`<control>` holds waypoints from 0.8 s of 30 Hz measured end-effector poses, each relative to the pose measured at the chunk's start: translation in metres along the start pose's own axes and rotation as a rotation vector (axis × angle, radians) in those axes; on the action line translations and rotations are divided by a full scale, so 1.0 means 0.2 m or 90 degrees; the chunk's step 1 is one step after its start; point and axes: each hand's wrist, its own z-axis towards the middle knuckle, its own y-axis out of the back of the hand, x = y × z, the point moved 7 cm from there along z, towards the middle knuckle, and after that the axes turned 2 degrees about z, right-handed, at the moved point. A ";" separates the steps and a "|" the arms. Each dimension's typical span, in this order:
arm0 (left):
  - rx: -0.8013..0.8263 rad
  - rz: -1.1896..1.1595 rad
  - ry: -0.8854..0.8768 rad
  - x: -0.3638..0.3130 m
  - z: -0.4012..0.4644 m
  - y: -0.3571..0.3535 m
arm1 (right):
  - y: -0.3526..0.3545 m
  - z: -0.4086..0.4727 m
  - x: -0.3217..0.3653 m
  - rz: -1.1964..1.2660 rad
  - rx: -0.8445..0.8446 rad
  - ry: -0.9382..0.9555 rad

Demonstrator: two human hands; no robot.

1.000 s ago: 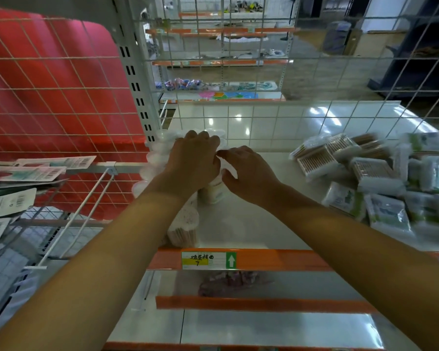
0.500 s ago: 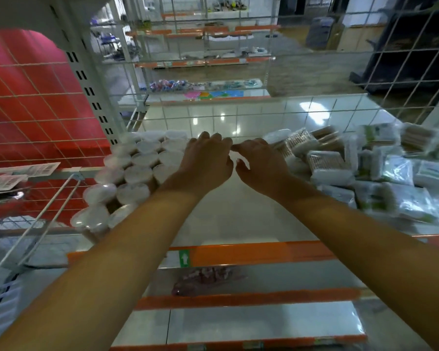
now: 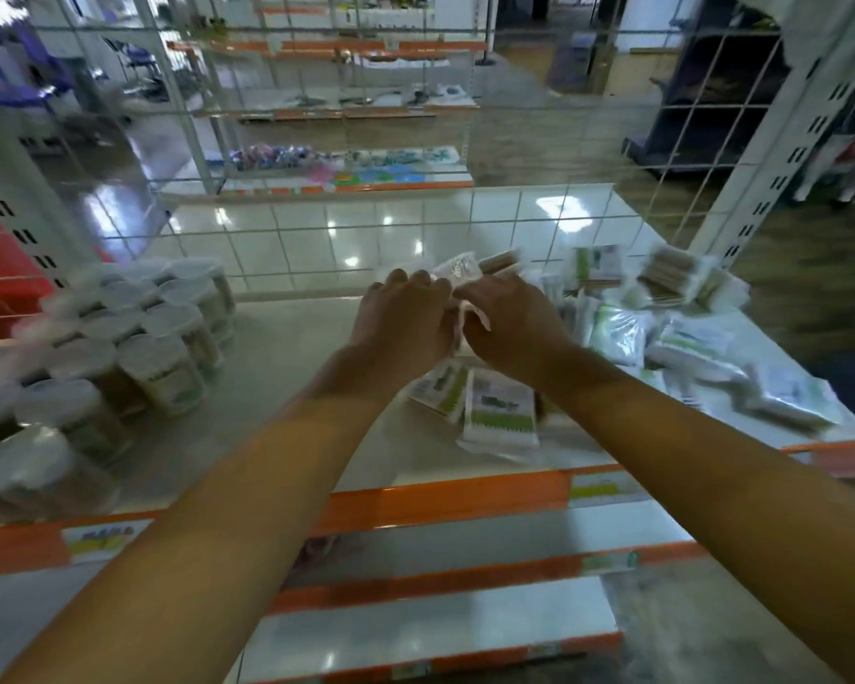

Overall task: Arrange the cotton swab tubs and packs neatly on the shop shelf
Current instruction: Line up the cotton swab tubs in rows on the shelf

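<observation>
both hands have swung from the tubs [image 3: 134,348] at the left end of the shelf [image 3: 287,387] across to the packs on the right. the tubs, which the fingers were touching a second ago, now stand alone in a close block of rows, well apart from the hands. that block looks settled, so i judge the work has turned to the packs.

the left hand [image 3: 406,318] and right hand [image 3: 509,323] are side by side over the near edge of the heap of packs [image 3: 672,328], fingers curled downward. a clear pack [image 3: 460,271] shows just beyond the fingertips, and a bit of white wrapper peeks between the two hands. it seems they are closing on it or starting to lift it, but the backs of the hands cover the fingers, so i cannot tell whether either has a real hold.

two green-printed packs [image 3: 494,407] lie flat on the shelf just under the wrists. the rest are strewn loose toward the right end, none lined up yet.

the whole view is smeared by head motion. labels are unreadable, tub edges blur into each other, and the nearest tubs and farthest packs are cut off at the frame edges.
</observation>
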 end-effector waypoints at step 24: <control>0.011 -0.019 -0.006 -0.69 0.52 -0.16 | 0.26 -0.05 -1.08 -0.013 0.016 -0.158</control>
